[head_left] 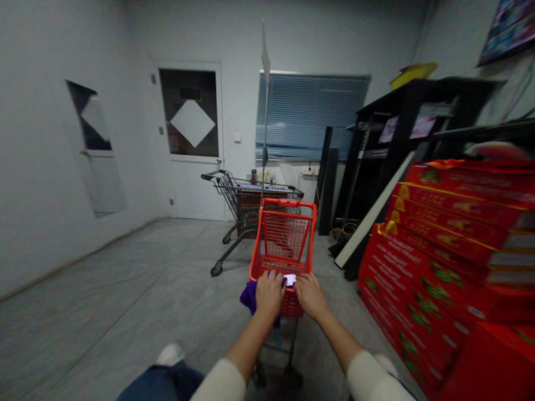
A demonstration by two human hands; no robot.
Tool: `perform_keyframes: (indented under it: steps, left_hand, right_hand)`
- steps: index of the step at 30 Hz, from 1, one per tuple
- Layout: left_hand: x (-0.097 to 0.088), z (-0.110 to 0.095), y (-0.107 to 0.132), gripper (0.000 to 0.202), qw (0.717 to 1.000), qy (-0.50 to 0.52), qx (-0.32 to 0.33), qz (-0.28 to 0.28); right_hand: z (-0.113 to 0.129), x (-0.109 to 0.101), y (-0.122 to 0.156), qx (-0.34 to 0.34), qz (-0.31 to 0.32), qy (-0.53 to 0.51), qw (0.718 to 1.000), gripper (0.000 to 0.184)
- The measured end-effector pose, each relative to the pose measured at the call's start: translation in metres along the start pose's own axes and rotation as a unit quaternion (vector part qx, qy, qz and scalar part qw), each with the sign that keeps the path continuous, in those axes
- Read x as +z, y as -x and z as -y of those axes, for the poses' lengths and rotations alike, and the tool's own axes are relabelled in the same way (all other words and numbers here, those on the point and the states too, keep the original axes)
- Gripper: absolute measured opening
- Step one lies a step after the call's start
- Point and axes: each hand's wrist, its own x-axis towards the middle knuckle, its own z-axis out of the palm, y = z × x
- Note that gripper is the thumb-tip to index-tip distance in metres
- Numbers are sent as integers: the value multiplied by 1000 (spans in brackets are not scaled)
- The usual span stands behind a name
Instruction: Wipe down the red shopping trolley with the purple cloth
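Head view, looking forward and down. Nearest container: a red plastic shopping cart [284,239] with a mesh basket, straight ahead on a dark metal frame, a thin pole [264,111] with a white pennant rising just behind it. Inside the basket, nothing clearly readable through the red mesh. Draped over the near left corner, a crumpled purple cloth [249,297], partly under the left hand [270,294]. Lying on the near rim between both hands, a small white card [290,279], its exact kind too small to tell.

Fingers of the left hand curled closed over the near rim, just beside the card and pressing at the edge of the cloth. Fingers of the right hand [310,295] likewise curled over the rim, touching or almost touching the card; no clear grip on the card from either hand.

Farther off, beyond the red cart, a wire shopping cart [246,195] standing near a white door [192,139], with small goods piled on top. To the right, a stack of red printed cardboard boxes [434,239] leaning along the wall, then a black shelf [401,139] and a long white board [374,211] propped against it. Behind, a blue window blind [311,114]. At the bottom edge, white sleeves [219,381], jeans [161,384] and a white shoe [170,354].
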Motion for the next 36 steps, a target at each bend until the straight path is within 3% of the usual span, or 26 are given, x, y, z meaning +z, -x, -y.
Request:
perform_keyframes:
  steps: [5,10,15,19,23,26,30,33,36]
  left_hand:
    - [-18,32,-14,21,999,-32,12,22]
    - [-19,56,-24,25,999,-35,-17,18]
    - [1,42,-7,28,996,-35,-77,-42]
    - [12,20,5,28,999,-19,-32,-34]
    - [3,25,-3,26,999,-21,22,9]
    - [-8,45,-16,25,999,-42,5,30]
    - [-16,63,-25,24,998,-56,-13,41]
    - [-18,59,-21,25,996,-69,-39,44]
    - [-20,46,-12,25,995,-74,-20,64]
  right_hand:
    - [4,0,0,-5,-4,13,1000,46]
    - [20,-1,-4,-5,2,34,999,42]
    - [33,-2,-7,40,-10,43,998,44]
    - [28,-4,-3,48,-13,54,997,43]
    - [18,-9,3,43,-8,59,997,40]
    - [19,-11,6,46,-2,54,997,39]
    - [37,-8,5,63,-12,43,997,40]
    - [55,-1,4,91,-33,30,995,40]
    - [70,3,6,103,-41,21,994,39]
